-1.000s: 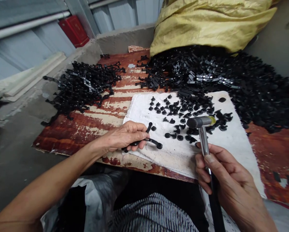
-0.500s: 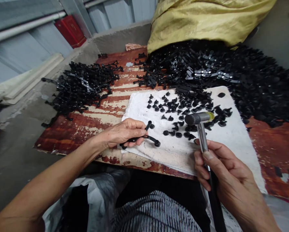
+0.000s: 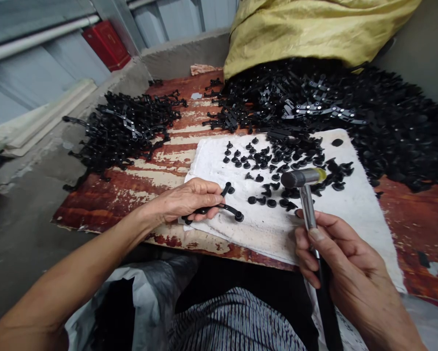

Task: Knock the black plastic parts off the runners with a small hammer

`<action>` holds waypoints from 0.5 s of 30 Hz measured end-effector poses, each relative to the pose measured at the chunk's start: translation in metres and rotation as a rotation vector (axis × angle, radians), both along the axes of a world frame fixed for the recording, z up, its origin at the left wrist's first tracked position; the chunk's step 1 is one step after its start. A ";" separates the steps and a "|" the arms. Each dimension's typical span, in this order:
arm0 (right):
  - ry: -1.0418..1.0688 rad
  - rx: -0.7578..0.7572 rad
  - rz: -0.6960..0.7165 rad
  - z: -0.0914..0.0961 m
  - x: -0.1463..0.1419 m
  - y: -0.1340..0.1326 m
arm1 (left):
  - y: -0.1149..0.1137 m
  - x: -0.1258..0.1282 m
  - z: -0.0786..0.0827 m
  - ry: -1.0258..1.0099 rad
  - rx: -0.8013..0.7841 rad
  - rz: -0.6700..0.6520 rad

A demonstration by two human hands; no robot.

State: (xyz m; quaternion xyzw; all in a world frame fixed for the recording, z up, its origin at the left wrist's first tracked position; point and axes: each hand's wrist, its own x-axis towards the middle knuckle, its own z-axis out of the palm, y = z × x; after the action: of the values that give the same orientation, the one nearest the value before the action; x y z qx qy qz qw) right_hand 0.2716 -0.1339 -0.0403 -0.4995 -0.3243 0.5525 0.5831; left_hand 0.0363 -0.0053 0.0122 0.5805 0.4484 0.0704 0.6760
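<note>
My left hand (image 3: 197, 199) is closed around a black jointed linkage (image 3: 231, 211), pinching its middle just above the front part of a white cloth (image 3: 259, 234). One arm of the linkage points up and another ends in a round black foot. My right hand (image 3: 336, 248) grips a small mallet (image 3: 307, 195) with a metal neck and a black handle. Its head has one dark grey face and one yellow face, and it is raised over the cloth. By the right index finger a small dark bit shows, partly hidden. Several small black stemmed discs (image 3: 272, 203) lie on the cloth between my hands.
A heap of black linkages (image 3: 131, 126) lies on the worn red board (image 3: 105, 204) at left. A larger pile of black parts (image 3: 398, 126) spreads from a yellow sack (image 3: 314, 34) at the back right. A red box (image 3: 107, 45) leans against the wall.
Hardly anything differs. Both hands keep their hold, and the view has shifted very slightly.
</note>
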 end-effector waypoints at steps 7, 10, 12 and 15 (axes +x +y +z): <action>0.006 0.011 0.004 0.000 0.001 -0.001 | 0.001 0.000 -0.001 0.004 0.001 -0.013; 0.007 0.007 0.005 -0.001 0.001 0.000 | 0.001 -0.001 -0.002 -0.003 -0.003 -0.014; 0.003 0.006 0.006 -0.001 0.002 -0.001 | 0.002 0.000 -0.002 -0.012 -0.007 -0.014; -0.008 0.014 0.009 -0.002 0.002 -0.002 | 0.003 0.001 0.000 -0.011 -0.016 -0.020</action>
State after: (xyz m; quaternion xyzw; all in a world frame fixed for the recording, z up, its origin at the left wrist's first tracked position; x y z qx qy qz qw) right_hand 0.2737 -0.1355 -0.0424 -0.4962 -0.3327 0.5508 0.5829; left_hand 0.0370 -0.0024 0.0119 0.5794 0.4394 0.0632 0.6836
